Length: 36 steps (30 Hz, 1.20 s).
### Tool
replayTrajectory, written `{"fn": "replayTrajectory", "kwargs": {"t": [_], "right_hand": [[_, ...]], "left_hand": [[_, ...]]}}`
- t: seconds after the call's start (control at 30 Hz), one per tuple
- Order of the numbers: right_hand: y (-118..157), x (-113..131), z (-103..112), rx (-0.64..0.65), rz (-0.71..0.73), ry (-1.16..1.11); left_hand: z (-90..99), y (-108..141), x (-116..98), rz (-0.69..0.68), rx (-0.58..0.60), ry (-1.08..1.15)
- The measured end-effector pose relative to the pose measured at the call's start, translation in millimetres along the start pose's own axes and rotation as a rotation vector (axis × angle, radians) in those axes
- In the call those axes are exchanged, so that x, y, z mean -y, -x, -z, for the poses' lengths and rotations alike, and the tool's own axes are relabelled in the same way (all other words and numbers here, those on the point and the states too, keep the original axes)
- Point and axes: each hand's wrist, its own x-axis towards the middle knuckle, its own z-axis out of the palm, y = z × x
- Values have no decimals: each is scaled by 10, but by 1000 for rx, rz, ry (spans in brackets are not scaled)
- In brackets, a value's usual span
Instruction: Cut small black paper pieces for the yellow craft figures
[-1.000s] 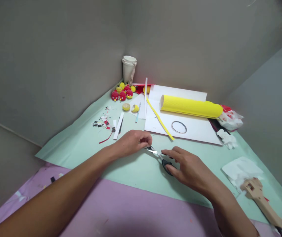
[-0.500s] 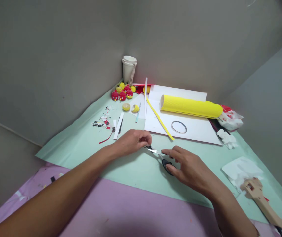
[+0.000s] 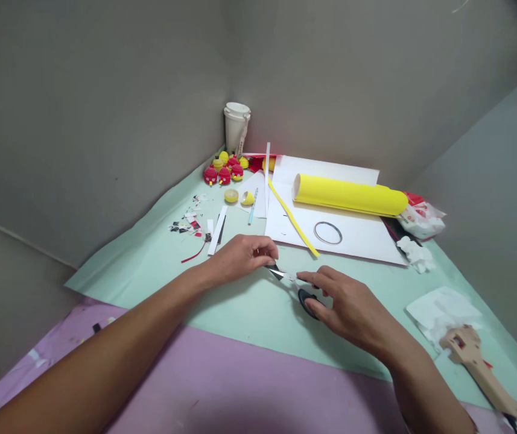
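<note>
My right hand is closed on a pair of scissors with black handles, its fingers in the loops. The blades point left towards my left hand. A pinch of my left thumb and fingers holds a small black piece, which looks like paper, at the scissor blades. Left of my left hand lie white strips with a dark strip partly under them. Beyond my hands, a yellow strip runs across a white sheet.
A yellow roll and a wire ring lie on the sheet. Red and yellow round figures stand by a white cup. Scraps are at left; a glue gun rests at right near white tissue.
The scissor blades have shifted slightly at the black piece, and more of that piece shows by my left fingertips. Both hands stay in nearly the same place.
</note>
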Motion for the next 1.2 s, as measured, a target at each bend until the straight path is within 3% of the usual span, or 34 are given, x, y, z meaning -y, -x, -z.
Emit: {"fn": "replayTrajectory", "kwargs": {"t": [0.43,1.2], "right_hand": [[3,-20,5,-9,-2,12],[11,-10,8,-9,-22,-13]], "left_hand": [[35,-12,20,-75,-36,-100],[38,-6,5,5,9,-70]]}}
